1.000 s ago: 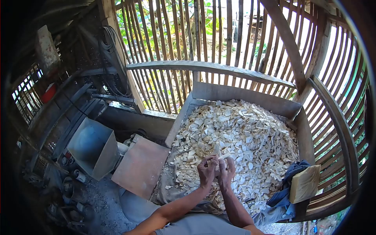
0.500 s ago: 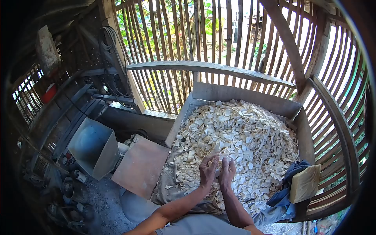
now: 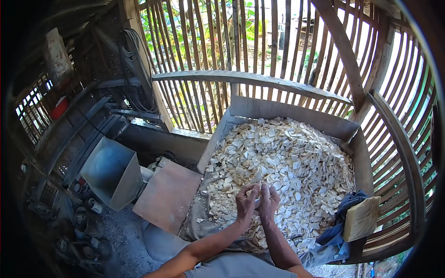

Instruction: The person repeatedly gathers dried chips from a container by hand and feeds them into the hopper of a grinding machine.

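Note:
A large heap of pale, dried, broken chips (image 3: 296, 157) lies in front of me. My left hand (image 3: 246, 204) and my right hand (image 3: 268, 203) are close together over the near part of the heap. Both have their fingers closed, thumbs toward each other, around a small pale chip. The fingers hide most of that chip, so its full shape does not show.
Boards (image 3: 292, 111) wall in the heap at the back and sides. To the left are a flat brownish panel (image 3: 169, 197) and a metal hopper (image 3: 111, 171). At right, dark blue cloth (image 3: 340, 217) lies beside a yellowish foam block (image 3: 362, 217). Wooden slats surround the space.
Both hands stay almost in place over the heap. The fingertips have drawn slightly closer together around the chip, so less of it shows. The view has shifted very slightly.

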Available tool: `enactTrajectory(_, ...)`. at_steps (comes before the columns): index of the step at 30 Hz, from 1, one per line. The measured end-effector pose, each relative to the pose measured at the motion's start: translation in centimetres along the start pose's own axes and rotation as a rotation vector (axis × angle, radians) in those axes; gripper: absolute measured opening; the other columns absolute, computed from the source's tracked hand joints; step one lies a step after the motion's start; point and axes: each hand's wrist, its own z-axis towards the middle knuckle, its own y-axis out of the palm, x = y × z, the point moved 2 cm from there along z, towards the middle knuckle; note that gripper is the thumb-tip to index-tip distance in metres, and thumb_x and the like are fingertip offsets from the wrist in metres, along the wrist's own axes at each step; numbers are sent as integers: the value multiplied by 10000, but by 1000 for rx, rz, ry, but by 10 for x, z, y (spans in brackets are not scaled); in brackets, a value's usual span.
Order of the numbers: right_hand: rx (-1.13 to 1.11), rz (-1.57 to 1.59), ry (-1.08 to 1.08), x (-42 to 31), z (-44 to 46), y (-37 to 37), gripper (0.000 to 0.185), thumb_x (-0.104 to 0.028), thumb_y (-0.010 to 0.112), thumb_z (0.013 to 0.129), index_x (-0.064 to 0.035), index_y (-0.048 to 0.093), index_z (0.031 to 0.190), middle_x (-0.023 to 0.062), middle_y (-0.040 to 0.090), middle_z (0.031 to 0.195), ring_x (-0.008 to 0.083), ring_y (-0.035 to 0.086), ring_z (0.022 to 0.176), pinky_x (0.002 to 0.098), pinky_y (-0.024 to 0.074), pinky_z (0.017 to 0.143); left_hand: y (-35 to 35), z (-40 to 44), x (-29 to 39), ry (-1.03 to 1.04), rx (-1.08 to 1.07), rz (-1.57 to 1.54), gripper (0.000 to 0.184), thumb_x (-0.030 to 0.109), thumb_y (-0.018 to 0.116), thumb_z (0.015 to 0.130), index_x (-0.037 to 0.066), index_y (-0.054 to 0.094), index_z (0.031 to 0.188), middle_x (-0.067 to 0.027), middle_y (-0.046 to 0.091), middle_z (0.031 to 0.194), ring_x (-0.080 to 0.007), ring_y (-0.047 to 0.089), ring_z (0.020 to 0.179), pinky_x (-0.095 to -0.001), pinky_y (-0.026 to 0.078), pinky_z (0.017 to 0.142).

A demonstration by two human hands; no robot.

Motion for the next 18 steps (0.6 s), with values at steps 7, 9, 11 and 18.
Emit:
enactTrajectory(7,24,-8,-14,-5,-8,11,203,-179,619,1002,-9,657,898,-44,541,753,46,438,689,239,357,590,-7,-3,2,-51,13,-148,196,192,700,946,15,733,1024,-28,707,912,-87,604,825,-248,487,741)
enactTrajectory(9,9,17,-28,-7,-8,16,209,-178,617,1002,-12,649,880,-44,527,750,48,428,686,247,351,588,-9,-4,9,-26,42,-96,204,197,703,946,12,733,1027,-26,705,900,-84,605,816,-248,487,722)
enactTrajectory(11,4,2,-47,-15,-9,23,216,-178,616,1003,-12,646,868,-47,512,744,49,421,683,251,343,587,-14,2,9,30,52,-71,213,202,705,946,9,732,1032,-23,702,887,-80,603,799,-245,486,705)
enactTrajectory(18,-127,-25,-63,-33,-4,57,189,-147,635,976,34,689,995,54,589,847,141,532,761,308,430,685,-33,9,58,143,83,-101,216,196,705,949,1,725,1039,-28,707,887,-70,609,797,-226,490,706)
